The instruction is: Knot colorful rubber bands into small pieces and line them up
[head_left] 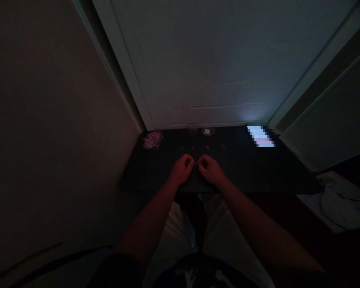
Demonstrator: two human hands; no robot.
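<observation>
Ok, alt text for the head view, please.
Left hand and right hand pinch a tiny, thin item between them over a dark tabletop; beyond lie a pink-and-white shredded pile, small slender pieces in a row, a round clear dish and a glowing pixelated rectangle.

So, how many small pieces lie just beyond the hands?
4: first and second beyond the left hand, third and fourth beyond the right hand; darkness may hide more.

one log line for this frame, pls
left hand + right hand: small thin item between fingertips | pink-white shred pile: table, far left | light: dim
</observation>
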